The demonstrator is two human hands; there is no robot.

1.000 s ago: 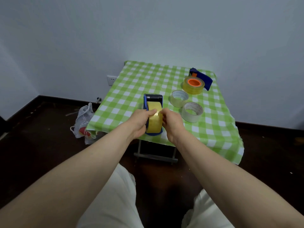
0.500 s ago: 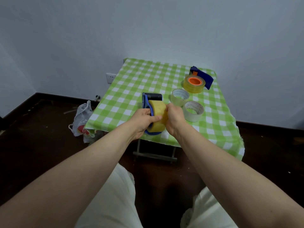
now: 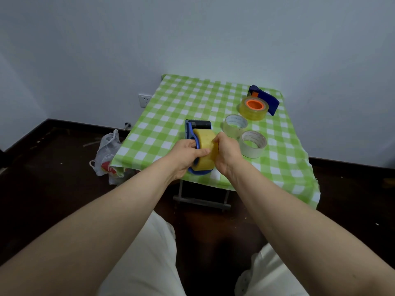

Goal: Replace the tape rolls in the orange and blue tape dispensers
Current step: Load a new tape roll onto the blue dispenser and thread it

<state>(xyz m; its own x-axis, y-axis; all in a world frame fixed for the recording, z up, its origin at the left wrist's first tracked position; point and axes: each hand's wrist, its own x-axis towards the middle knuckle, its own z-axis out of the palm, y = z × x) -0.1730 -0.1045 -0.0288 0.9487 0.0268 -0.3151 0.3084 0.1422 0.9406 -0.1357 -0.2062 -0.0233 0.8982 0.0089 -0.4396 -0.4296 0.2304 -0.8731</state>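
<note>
Both hands are on the blue plastic tape dispenser (image 3: pixel 193 133) at the near edge of the green-and-white checked table (image 3: pixel 171 107). The left hand (image 3: pixel 185 155) grips the dispenser's handle, fingers curled round it and the thumb laid across the wide yellowish tape roll (image 3: pixel 204 144). The right hand (image 3: pixel 227 153) clamps the roll's right side with curled fingers; its fingertips are hidden behind the roll.

Here's the shift: 1 second ago the dispenser lay flat with the roll sitting square in it. Now the roll is cocked over to the right and the whole thing rides a little higher in the hands. That looks like the roll being worked sideways on its hub, though I can't tell if it's coming off or going on.

Either way, dispenser number 1 is mid-swap. To the right, 2 clear tape rolls wait, the farther one (image 3: pixel 235 125) just beside the nearer one (image 3: pixel 253 143). At the far right, the orange-hubbed dispenser (image 3: pixel 254 105) with its dark blue body is untouched. A white plastic bag (image 3: pixel 106 150) sits on the floor to the left.
</note>
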